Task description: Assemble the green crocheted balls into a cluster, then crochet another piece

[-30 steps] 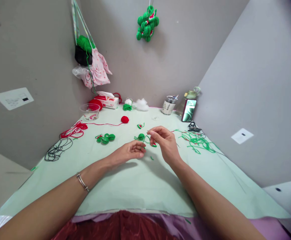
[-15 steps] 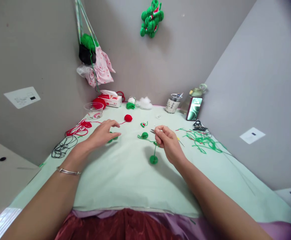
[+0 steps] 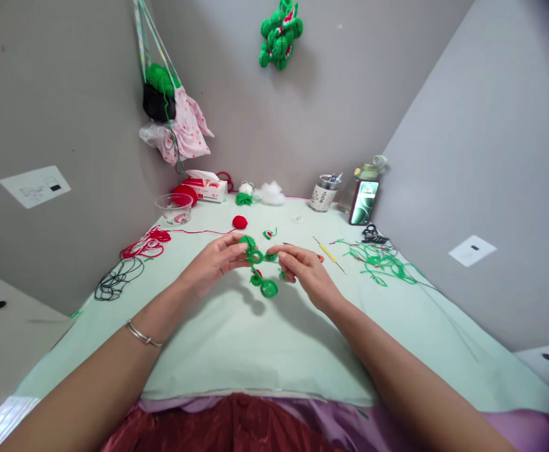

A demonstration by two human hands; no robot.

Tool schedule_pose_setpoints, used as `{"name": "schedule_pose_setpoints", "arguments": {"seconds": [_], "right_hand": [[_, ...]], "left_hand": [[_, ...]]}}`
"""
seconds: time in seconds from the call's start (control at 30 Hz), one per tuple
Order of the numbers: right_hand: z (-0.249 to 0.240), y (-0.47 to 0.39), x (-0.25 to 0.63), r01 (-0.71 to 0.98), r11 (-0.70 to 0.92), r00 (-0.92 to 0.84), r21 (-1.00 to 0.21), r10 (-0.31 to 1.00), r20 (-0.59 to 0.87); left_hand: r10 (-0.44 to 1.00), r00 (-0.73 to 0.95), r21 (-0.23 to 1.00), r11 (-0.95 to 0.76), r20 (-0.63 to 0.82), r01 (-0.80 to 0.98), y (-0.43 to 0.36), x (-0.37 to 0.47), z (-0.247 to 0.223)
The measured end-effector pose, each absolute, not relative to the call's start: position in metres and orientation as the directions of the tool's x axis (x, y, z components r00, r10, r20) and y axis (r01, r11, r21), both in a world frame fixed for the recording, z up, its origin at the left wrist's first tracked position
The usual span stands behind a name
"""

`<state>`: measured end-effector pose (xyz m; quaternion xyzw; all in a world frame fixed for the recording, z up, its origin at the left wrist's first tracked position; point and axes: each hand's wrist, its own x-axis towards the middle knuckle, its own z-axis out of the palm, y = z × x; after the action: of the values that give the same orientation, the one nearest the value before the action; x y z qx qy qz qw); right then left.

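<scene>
My left hand (image 3: pixel 218 258) pinches a green crocheted piece (image 3: pixel 247 243) between thumb and fingers, above the table. From it hang a green ring-like part and a round green crocheted ball (image 3: pixel 269 289), with a bit of red beside it. Facing it, my right hand (image 3: pixel 300 267) has its fingers closed on another small green crocheted piece (image 3: pixel 271 256); more green shows under the fingers. Behind the right hand lies a tool with a dark tip and an orange part (image 3: pixel 320 257), mostly hidden. A yellow-handled crochet hook (image 3: pixel 328 251) rests to the right.
A small red ball (image 3: pixel 239 222) and a green-red piece (image 3: pixel 269 233) lie beyond the hands. Red yarn (image 3: pixel 147 243) and dark cord (image 3: pixel 119 279) are left, green yarn strands (image 3: pixel 380 260) right. Along the back stand a tissue box (image 3: pixel 211 190), pen holder (image 3: pixel 324 194) and phone (image 3: pixel 364 202).
My left hand has picked up the green crocheted piece from the table and moved right. The right hand has come slightly left, so both hands now meet with the green pieces between them.
</scene>
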<state>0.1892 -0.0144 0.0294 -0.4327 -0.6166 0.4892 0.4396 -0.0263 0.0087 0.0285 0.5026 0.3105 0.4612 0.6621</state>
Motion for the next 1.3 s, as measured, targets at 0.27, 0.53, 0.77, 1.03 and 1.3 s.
{"name": "schedule_pose_setpoints", "arguments": {"seconds": [0.27,0.53,0.77,1.03,1.3], "right_hand": [[0.023,-0.017,0.184,0.389,0.316,-0.385,-0.865,0.909,0.159],[0.017,-0.011,0.184,0.343,0.311,-0.261,-0.886,0.938,0.229],[0.025,-0.011,0.185,0.191,0.188,-0.179,-0.963,0.972,0.154],[0.024,-0.009,0.190,0.127,0.190,-0.117,-0.973,0.977,0.176],[0.023,-0.006,0.192,0.070,0.189,-0.046,-0.979,0.981,0.186]], "left_hand": [[0.925,0.379,0.883,0.172,0.007,-0.436,-0.005,0.000,0.016],[0.928,0.372,0.890,0.160,0.011,-0.426,-0.008,0.005,0.014],[0.859,0.499,0.910,0.293,-0.115,-0.295,-0.010,0.003,0.008],[0.851,0.499,0.920,0.314,-0.164,-0.234,-0.013,0.005,0.007],[0.847,0.512,0.910,0.315,-0.142,-0.269,-0.010,0.004,0.006]]}}
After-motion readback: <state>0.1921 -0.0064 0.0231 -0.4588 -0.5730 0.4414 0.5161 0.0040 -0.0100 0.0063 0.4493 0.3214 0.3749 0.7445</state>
